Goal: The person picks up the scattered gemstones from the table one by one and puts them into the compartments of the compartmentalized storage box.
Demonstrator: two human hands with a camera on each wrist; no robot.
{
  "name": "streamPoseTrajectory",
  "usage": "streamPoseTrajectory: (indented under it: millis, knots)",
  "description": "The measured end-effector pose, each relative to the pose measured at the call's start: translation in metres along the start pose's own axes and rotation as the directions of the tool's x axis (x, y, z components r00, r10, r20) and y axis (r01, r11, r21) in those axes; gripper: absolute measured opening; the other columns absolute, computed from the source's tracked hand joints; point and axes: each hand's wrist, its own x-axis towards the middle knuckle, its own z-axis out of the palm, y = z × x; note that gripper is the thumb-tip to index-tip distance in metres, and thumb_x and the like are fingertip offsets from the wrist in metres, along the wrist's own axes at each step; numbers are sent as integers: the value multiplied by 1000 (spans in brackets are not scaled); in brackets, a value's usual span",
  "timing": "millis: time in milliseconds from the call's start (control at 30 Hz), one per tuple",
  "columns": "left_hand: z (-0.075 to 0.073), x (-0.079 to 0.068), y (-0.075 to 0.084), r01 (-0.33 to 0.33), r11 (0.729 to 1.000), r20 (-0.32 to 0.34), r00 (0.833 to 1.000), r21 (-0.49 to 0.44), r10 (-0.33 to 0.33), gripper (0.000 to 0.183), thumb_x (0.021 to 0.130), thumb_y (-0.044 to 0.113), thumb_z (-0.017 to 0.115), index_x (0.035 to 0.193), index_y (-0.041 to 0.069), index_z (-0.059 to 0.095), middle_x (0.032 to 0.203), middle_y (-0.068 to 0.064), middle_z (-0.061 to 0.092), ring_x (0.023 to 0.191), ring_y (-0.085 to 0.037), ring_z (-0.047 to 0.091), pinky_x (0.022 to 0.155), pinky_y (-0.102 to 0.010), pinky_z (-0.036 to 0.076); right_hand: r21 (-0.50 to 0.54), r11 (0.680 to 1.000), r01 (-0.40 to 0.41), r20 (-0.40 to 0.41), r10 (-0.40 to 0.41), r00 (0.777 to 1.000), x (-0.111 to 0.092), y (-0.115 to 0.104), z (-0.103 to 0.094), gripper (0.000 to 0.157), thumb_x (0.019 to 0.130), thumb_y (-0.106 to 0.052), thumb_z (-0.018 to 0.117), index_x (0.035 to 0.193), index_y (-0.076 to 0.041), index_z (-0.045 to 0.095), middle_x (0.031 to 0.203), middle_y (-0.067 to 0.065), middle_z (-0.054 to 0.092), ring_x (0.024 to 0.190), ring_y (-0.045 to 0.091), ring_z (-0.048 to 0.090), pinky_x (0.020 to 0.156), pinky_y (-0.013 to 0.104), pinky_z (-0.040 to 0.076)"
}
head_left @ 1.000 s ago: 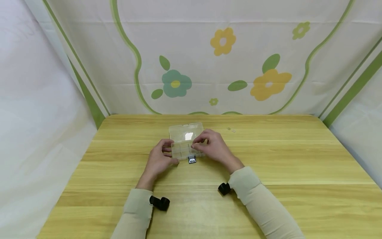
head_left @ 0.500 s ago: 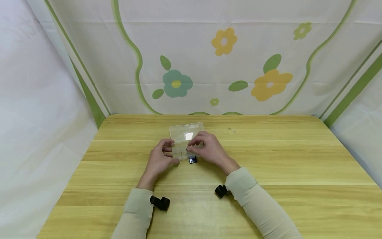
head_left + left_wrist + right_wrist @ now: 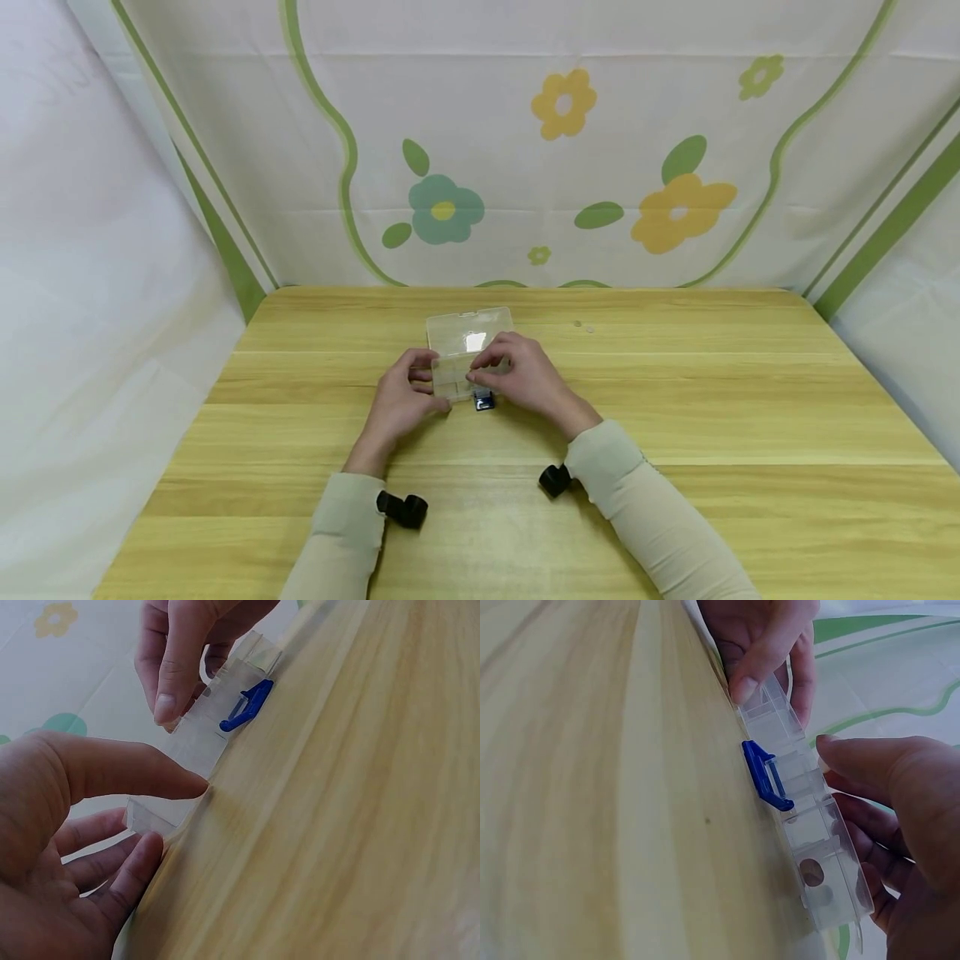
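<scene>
A clear plastic compartment box point(image 3: 446, 385) stands with its lid point(image 3: 448, 335) raised behind it and a blue latch point(image 3: 483, 402) at the front. My left hand point(image 3: 402, 397) grips the box's left end, thumb along the front and fingers behind, as the left wrist view also shows. Over the middle compartments is my right hand point(image 3: 525, 374), thumb and index fingertips close together. I cannot tell whether anything small is between them. In the right wrist view a small brownish disc point(image 3: 811, 872) shows in a compartment towards the box's right end.
Two small round pieces point(image 3: 577, 323) lie on the wooden table point(image 3: 720, 400) behind and right of the box. A white cloth point(image 3: 495, 158) with printed flowers hangs beyond the table's far edge. Black wrist cameras point(image 3: 405, 510) sit at both sleeves.
My right hand has shifted a little left over the box, from its right part to the middle, then stayed nearly still. My left hand and the box keep their place.
</scene>
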Motion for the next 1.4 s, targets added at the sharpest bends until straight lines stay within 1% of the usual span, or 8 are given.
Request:
streamPoseTrajectory:
  millis: [300, 533, 800, 867, 967, 1067, 1167, 1400]
  knots:
    - [0, 1, 0, 5, 1000, 1, 1000, 4, -5, 73, 76, -8, 86, 143, 8, 60, 137, -18, 64, 112, -32, 67, 99, -44, 60, -13, 1000, 1, 7, -1, 1000, 0, 2, 1, 6, 93, -24, 86, 97, -20, 84, 95, -6, 73, 89, 18, 64, 79, 33, 54]
    - [0, 0, 1, 9, 1000, 11, 1000, 15, -9, 73, 77, -8, 86, 143, 8, 59, 137, -18, 64, 114, -32, 67, 101, -45, 59, -21, 999, -25, 12, 26, 1000, 0, 2, 1, 8, 93, -26, 87, 98, -21, 84, 96, -6, 72, 89, 17, 63, 78, 30, 52]
    - [-1, -1, 2, -4, 1000, 14, 1000, 20, 4, 73, 77, -6, 87, 144, 7, 59, 137, -20, 63, 115, -35, 67, 103, -47, 59, -19, 1000, -19, 6, 19, 1000, 0, 0, 0, 8, 92, -24, 87, 98, -20, 83, 95, -6, 72, 88, 18, 63, 78, 29, 52]
    - [0, -1, 2, -2, 1000, 14, 1000, 17, 2, 73, 77, -6, 87, 144, 7, 59, 138, -20, 63, 116, -35, 66, 104, -48, 58, -18, 1000, -15, -7, 15, 1000, 0, 0, 0, 9, 92, -25, 87, 98, -19, 84, 96, -5, 72, 90, 18, 63, 78, 30, 53]
    - [0, 0, 1, -4, 1000, 9, 1000, 23, 4, 74, 77, -7, 87, 144, 7, 59, 138, -20, 63, 116, -35, 67, 103, -48, 59, -11, 999, -34, -47, 33, 998, 0, 0, -3, 9, 91, -26, 88, 97, -20, 84, 98, -5, 72, 92, 18, 63, 79, 31, 54]
    - [0, 0, 0, -2, 1000, 6, 1000, 28, 1, 75, 76, -8, 87, 143, 7, 60, 136, -19, 64, 114, -34, 67, 103, -46, 59, -3, 997, -73, -96, 72, 993, 0, 2, -6, 8, 91, -28, 88, 94, -22, 84, 101, -5, 72, 95, 18, 63, 79, 31, 54]
    - [1, 0, 0, -2, 1000, 4, 1000, 27, 1, 75, 75, -8, 87, 143, 7, 60, 135, -19, 64, 113, -33, 67, 102, -45, 60, 1, 994, -107, -122, 107, 987, 0, 5, -11, 8, 92, -29, 87, 93, -22, 83, 101, -5, 73, 97, 19, 64, 80, 33, 54]
    - [1, 0, 1, 2, 1000, 7, 1000, 23, -2, 75, 75, -8, 87, 143, 6, 60, 138, -20, 62, 114, -34, 66, 100, -44, 59, -2, 989, -147, -158, 145, 977, 0, 16, -18, 16, 93, -27, 86, 104, -17, 83, 106, -1, 75, 102, 20, 65, 83, 34, 54]
